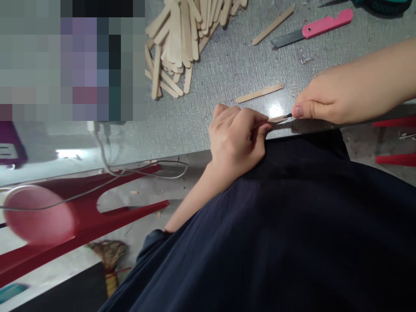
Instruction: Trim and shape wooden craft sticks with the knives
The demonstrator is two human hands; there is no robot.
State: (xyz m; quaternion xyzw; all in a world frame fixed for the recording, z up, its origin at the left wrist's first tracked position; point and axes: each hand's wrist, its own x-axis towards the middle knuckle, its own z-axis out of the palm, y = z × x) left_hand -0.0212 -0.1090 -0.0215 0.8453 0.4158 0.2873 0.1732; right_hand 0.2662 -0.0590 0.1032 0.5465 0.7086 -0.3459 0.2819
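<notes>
My left hand is closed in a pinch on a short wooden stick at the near edge of the grey table. My right hand is closed too, its fingertips pinched on a thin dark tool whose tip meets the end of that stick. Most of the tool is hidden in the fingers, so I cannot name it. Both hands hover just above the table edge, over my dark blue clothing.
A heap of wooden sticks lies at the back, with two loose sticks nearer. A pink-handled knife lies at the back right. A white cable and red stool legs are at the left; a broom is on the floor.
</notes>
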